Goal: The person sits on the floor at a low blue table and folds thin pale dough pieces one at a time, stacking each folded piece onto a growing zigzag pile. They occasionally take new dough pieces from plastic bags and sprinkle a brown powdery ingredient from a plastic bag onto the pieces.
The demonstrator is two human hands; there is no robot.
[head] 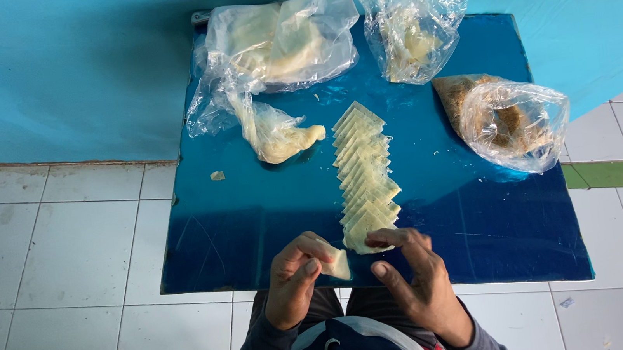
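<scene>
Right now the left hand (297, 276) pinches a small pale square of thin dough (336, 264) between thumb and forefinger, lifting it just off the shiny blue square board (240, 230), where both faces can be reached. The right hand (418, 284) rests just beside it with fingers loosely spread and bent, its fingertips touching the near end of a long overlapping row of pale dough squares (365, 180); it grips nothing that shows.

That row runs from the board's near edge up toward its middle, each square lapped over the next, so one piece can be taken off the near end at a time. Left of the row lies a twisted clear bag with a lump of pale dough (276, 136), and a tiny scrap (217, 175) lies further left. Along the board's far edge sit a large crumpled clear bag of pale sheets (281, 42) and a smaller clear bag (412, 27). At the board's right edge lies a clear bag of brownish filling (509, 121), well apart from the hands. White floor tiles (62, 250) surround the board.
</scene>
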